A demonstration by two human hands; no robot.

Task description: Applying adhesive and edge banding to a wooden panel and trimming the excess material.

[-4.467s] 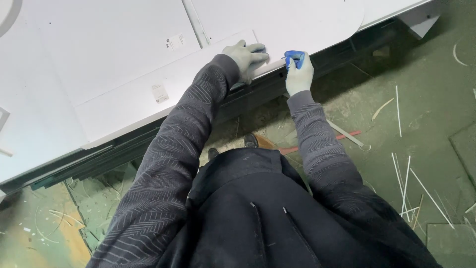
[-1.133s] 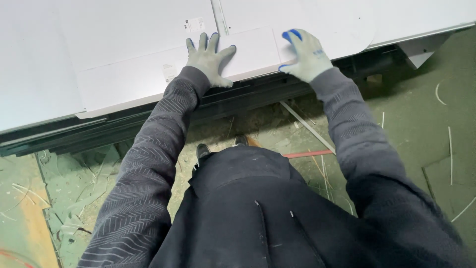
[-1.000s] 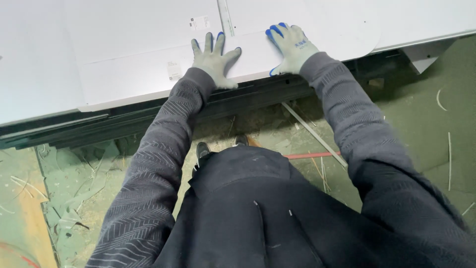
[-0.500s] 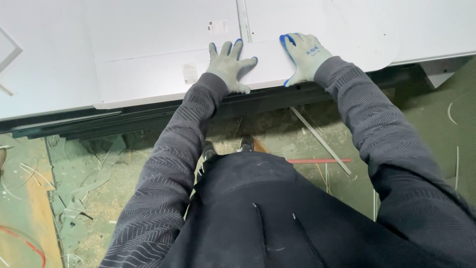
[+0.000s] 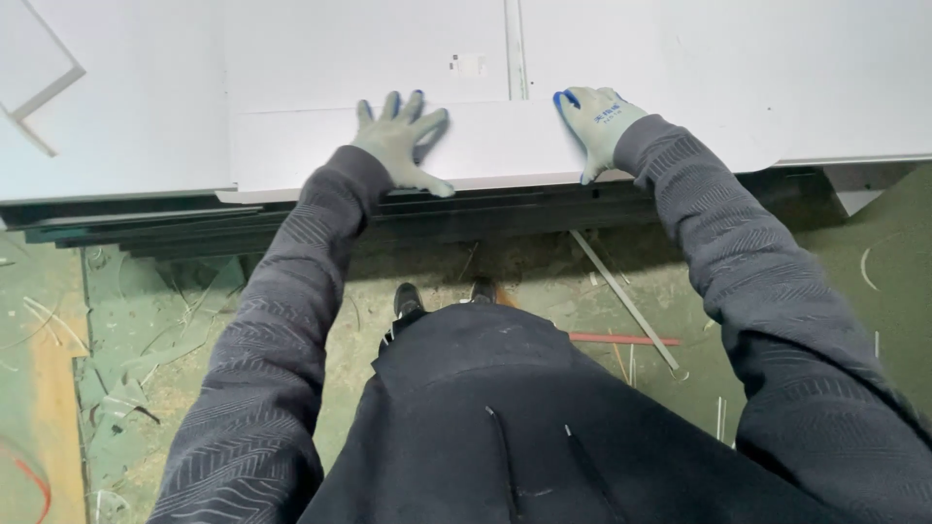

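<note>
1. Sheet stock in white [image 5: 680, 58] fills everything beyond both hands. It is a flat spread of large panels, with a narrow seam [image 5: 515, 49] running away from between the hands.
2. Below the wrists lies a green floor [image 5: 854, 291] littered with shavings and offcuts, thickest out to the left of the left arm [image 5: 126, 388].
3. A stack of dark rails [image 5: 505, 209] sits directly under the heels of both hands, beneath the near edge of the white sheets.
4. The white strip [image 5: 495, 146] lies across the top of the sheets along their near edge and passes under both palms. The work in hand looks like steadying or sliding this strip flat against the sheet below.
5. The left hand [image 5: 400, 141], in a grey glove, lies flat on the strip with fingers spread wide and the thumb along its near edge.
6. The right hand [image 5: 597, 121], in a grey glove with blue fingertips, presses on the strip with fingers held together. Its thumb hooks down at the near edge. Neither hand pinches anything.
7. Shifting the strip would call for even pressure from both palms, since the surface is smooth and gives no grip. The seam just beyond the fingers could catch its far edge.
8. A pale slat [image 5: 621, 296] and a red rod [image 5: 621, 339] lie on the floor below the right forearm, near the person's shoes [image 5: 408, 299], and could trip a step.
9. A small label [image 5: 469, 65] sits on the sheet just beyond the left fingertips.
</note>
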